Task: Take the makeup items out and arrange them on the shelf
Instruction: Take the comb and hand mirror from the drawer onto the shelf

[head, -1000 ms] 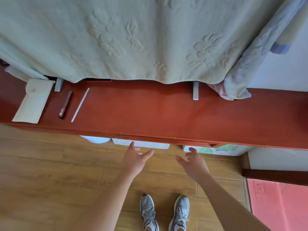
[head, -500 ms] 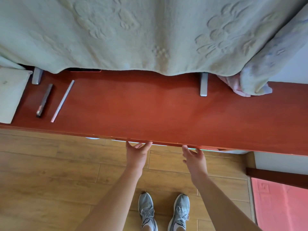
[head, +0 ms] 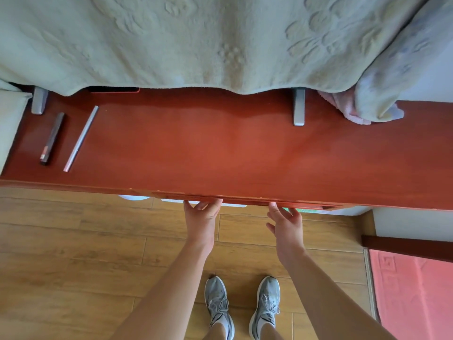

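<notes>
Red-brown wood; our left grip point(head: 201, 218) and right grip point(head: 285, 223) tuck fingertips under the drawer front point(head: 245, 201), so we cannot tell whether they clasp it; a sharp tug may roll the dark stick point(head: 52, 139) and silver pencil point(head: 81, 138) off the surface's point(head: 220, 148) left end.

A single wide-angle view, worn on the person's head, looks steeply down and forward over the red-brown shelf point(head: 220, 148), which runs left to right across the middle at arm's length. A pale green cloth point(head: 196, 40) fills the far side. The wooden floor point(head: 73, 241) and grey shoes point(head: 218, 303) lie nearest. The left hand point(head: 201, 222) and right hand point(head: 286, 224) enter from the near edge.
</notes>
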